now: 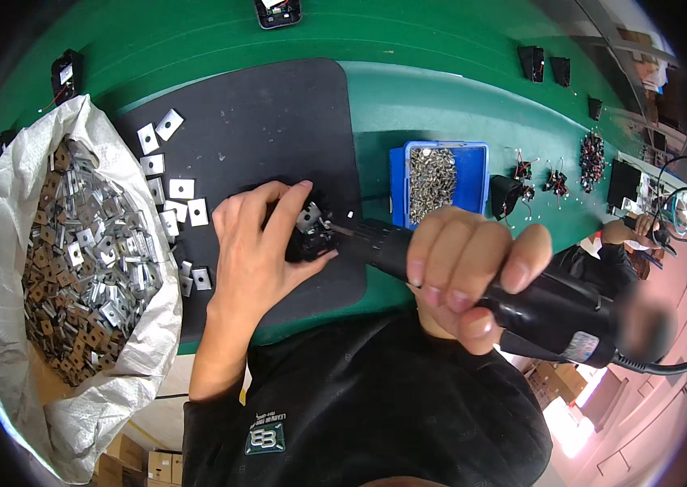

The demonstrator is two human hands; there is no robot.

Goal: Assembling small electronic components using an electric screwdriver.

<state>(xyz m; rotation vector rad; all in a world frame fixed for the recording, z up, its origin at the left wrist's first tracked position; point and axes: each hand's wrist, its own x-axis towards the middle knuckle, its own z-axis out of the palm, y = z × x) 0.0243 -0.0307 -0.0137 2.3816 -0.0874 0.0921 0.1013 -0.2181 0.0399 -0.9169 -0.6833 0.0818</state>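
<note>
My left hand [250, 235] grips a small black plastic housing [317, 242] over the dark mat [279, 114], thumb at its near side and fingers at its far side. A silvery metal piece [309, 217] shows inside the housing. In my right hand [473, 272] is a corded black electric screwdriver [550, 304], its fingers wrapped round the body. The tool slants leftward, and its bit [337, 229] reaches the housing. Whether a screw sits under the tip is too small to tell. Loose square metal plates [181, 188], each with a centre hole, lie left of my left hand.
A white woven sack [161, 325] full of metal plates stands at the left. Beyond the screwdriver, a blue bin [473, 183] holds small metal screws. More black housings [532, 63] and wired parts [556, 183] lie on the green table. Another person's hand [644, 230] appears at the far right.
</note>
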